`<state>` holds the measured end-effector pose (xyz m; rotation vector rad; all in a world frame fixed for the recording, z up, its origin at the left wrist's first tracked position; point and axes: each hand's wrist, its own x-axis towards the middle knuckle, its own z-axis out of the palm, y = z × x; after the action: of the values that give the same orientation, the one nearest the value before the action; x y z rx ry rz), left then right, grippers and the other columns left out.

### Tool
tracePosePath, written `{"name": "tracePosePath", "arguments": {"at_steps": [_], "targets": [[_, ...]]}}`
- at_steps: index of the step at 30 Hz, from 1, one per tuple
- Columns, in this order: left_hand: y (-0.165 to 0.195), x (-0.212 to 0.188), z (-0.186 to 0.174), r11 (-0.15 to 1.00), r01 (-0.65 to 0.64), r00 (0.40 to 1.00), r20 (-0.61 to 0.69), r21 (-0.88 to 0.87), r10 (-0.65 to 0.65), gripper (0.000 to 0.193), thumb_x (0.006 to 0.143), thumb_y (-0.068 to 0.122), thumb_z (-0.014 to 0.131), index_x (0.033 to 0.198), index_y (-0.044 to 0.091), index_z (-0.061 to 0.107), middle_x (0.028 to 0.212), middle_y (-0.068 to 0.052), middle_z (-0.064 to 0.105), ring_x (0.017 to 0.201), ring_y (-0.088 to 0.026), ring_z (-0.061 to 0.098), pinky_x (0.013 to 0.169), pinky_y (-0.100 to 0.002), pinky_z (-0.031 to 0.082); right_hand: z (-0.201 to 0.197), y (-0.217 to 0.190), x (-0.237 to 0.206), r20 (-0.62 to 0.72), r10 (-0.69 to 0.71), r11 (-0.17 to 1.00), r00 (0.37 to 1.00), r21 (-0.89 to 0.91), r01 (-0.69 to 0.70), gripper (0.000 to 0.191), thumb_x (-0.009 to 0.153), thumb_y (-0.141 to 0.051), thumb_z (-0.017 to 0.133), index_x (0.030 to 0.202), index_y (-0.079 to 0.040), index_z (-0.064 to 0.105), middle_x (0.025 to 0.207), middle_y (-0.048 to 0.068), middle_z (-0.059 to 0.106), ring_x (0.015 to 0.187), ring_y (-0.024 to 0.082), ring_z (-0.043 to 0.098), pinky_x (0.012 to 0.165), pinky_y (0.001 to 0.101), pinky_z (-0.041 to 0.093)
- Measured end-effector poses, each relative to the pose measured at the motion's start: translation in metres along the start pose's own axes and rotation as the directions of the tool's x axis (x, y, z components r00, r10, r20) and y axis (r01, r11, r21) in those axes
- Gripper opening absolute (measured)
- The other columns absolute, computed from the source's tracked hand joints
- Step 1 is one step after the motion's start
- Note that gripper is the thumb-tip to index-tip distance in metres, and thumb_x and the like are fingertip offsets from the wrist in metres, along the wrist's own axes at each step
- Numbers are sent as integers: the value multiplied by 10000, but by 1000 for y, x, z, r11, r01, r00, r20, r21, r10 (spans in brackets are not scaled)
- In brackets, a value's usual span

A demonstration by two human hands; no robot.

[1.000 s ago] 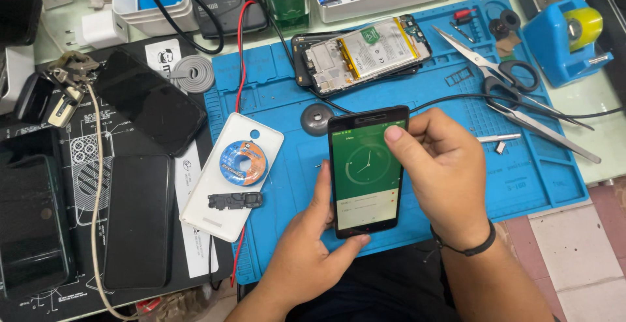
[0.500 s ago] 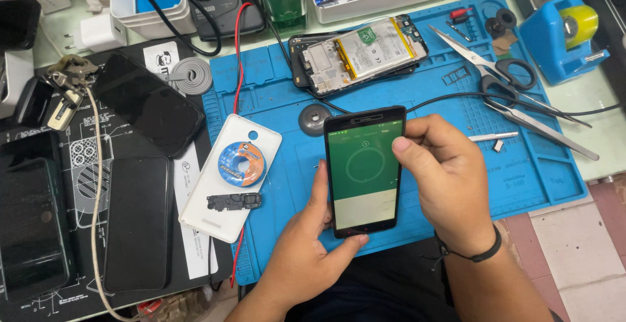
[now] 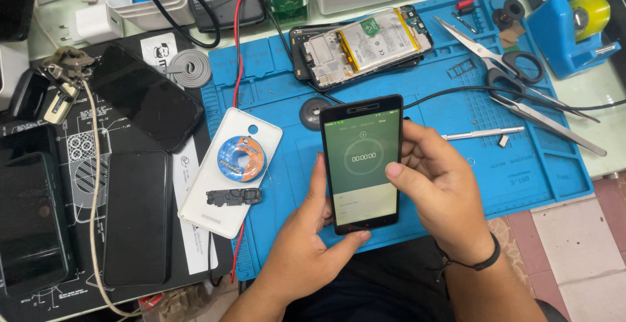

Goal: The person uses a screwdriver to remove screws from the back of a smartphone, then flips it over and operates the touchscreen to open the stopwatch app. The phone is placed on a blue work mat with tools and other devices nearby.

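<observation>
A black smartphone [image 3: 362, 140] with a lit green screen showing a round timer dial is held upright over the blue work mat [image 3: 521, 159]. My left hand [image 3: 306, 244] cradles its lower left edge and bottom. My right hand [image 3: 443, 188] grips the right side, its thumb resting on the screen's right part. A black cable runs from behind the phone toward the right.
An opened phone with exposed battery [image 3: 365, 41] lies at the mat's top. A white back cover [image 3: 228, 172] carries a blue solder-wick spool and a small black part. Scissors [image 3: 502, 58], tweezers [image 3: 548, 120], a tape dispenser [image 3: 574, 18] sit right; several dark phones [image 3: 137, 217] lie left.
The screen changed from a clock face to a timer dial with digits. My right thumb shifted slightly on the screen; the phone stayed in both hands.
</observation>
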<state>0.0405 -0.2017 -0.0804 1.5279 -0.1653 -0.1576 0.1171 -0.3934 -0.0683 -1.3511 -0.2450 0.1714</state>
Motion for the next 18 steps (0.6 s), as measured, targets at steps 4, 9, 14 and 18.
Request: {"name": "tracePosePath", "arguments": {"at_steps": [4,9,14,18], "targets": [[1,0,1,1000,5,1000,-4,31,-5,1113,887,-17,744,1646,30,-69,1386,-199,666,1222,-254,713,1045,-356,547,0,1,1,-60,1,999,998,-50,-4,373,956,6,617,1322,64,573,1188,128,703,1069,179,678,954,322,553],[2,0,1,1000,25,1000,-12,14,-24,1120,879,-19,744,1644,34,-73,1381,-199,665,1228,-258,709,1044,-357,546,0,0,7,-100,29,998,995,-58,-35,273,989,-11,610,1246,77,614,1139,125,725,1028,166,686,925,310,558],[1,0,0,998,8,1000,-10,-68,-9,1147,885,-34,733,1645,46,-121,1406,-211,645,1273,-266,677,1069,-364,533,2,1,3,26,7,999,1000,-36,-6,459,958,9,643,1401,64,538,1224,141,680,1110,189,660,987,334,540],[0,1,-1,996,-7,1000,-8,-85,7,1151,889,-47,730,1645,50,-132,1449,-218,613,1311,-274,652,1094,-370,516,4,7,-8,98,28,999,995,-31,-26,678,894,25,663,1515,49,391,1378,173,606,1289,231,596,1086,363,482]]}}
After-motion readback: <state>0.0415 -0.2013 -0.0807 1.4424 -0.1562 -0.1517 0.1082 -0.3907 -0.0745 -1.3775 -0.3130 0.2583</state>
